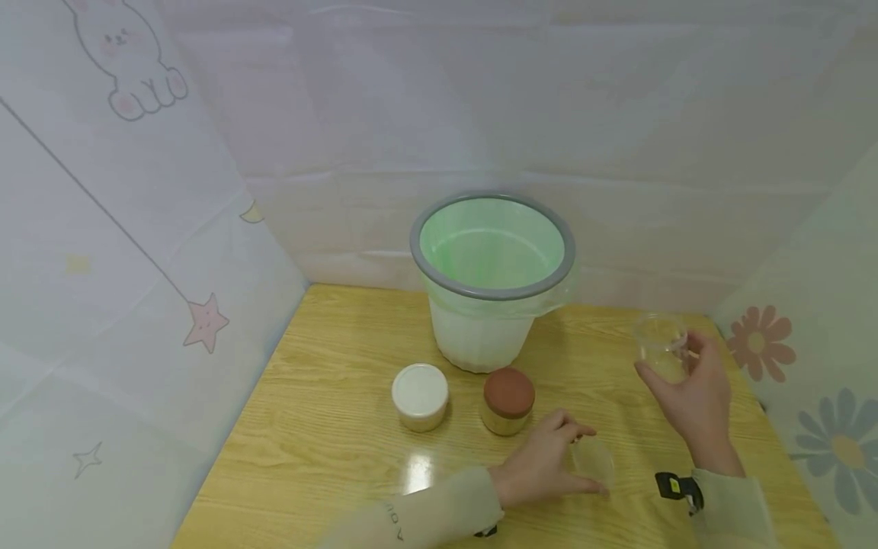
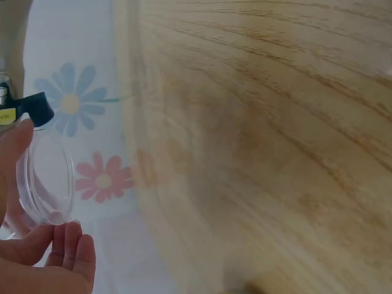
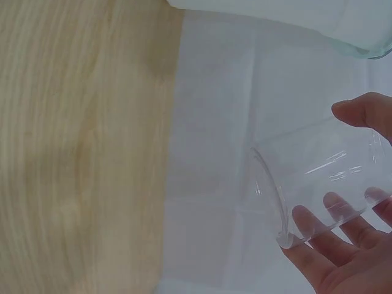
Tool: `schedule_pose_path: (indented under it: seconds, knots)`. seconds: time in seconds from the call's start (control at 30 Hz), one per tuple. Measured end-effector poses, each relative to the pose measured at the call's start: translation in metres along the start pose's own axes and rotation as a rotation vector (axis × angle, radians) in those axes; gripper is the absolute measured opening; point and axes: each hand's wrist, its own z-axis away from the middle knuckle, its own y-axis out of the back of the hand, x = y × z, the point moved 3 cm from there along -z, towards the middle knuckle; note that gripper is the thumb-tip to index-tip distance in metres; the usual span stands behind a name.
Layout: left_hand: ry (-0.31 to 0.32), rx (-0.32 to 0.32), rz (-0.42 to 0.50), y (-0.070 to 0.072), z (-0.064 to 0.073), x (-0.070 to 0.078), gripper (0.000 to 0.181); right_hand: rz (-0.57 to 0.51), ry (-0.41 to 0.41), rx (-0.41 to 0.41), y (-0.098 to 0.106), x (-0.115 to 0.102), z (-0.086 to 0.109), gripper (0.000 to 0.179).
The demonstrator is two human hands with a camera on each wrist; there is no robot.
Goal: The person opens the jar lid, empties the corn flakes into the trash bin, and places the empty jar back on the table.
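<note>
My right hand [image 1: 700,396] holds a clear plastic jar [image 1: 657,339] above the right side of the table. In the right wrist view, thumb and fingers curl round the sides of the see-through jar [image 3: 318,177], and nothing shows inside it. Lower and further left, my left hand [image 1: 542,463] pinches a clear round lid [image 1: 593,463] by its edge. The left wrist view shows the shallow rim of this lid [image 2: 52,177] between thumb and fingers. Lid and jar are apart. Left of my hands stand a jar with a brown lid [image 1: 509,393] and a jar with a white lid [image 1: 420,389].
A white bin [image 1: 473,332] with a grey rim and a pale green liner stands at the back of the wooden table [image 1: 329,427]. Printed sheets hang behind the table and on both sides, with flowers [image 1: 760,343] at the right.
</note>
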Motion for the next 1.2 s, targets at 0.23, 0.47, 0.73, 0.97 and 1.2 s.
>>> schedule_pose_path:
  seconds: [0.23,0.47,0.73,0.97,1.2]
  knots:
    - [0.049,0.045,-0.056,-0.014,-0.011,-0.014,0.071,0.017,-0.049,0.008,-0.002,0.019,0.012,0.084]
    - [0.114,0.085,0.009,-0.037,-0.012,-0.025,0.069,0.039,-0.079,-0.039,-0.007,0.036,0.029,0.090]
    - [0.188,0.159,-0.060,-0.054,-0.029,-0.035,0.071,0.045,-0.150,-0.085,-0.014,0.050,0.043,0.093]
    - [0.273,0.241,-0.088,-0.061,-0.047,-0.044,0.065,0.000,-0.240,-0.030,-0.022,0.056,0.056,0.090]
    - [0.341,0.376,-0.155,-0.065,-0.058,-0.053,0.065,0.031,-0.221,0.083,-0.031,0.068,0.069,0.083]
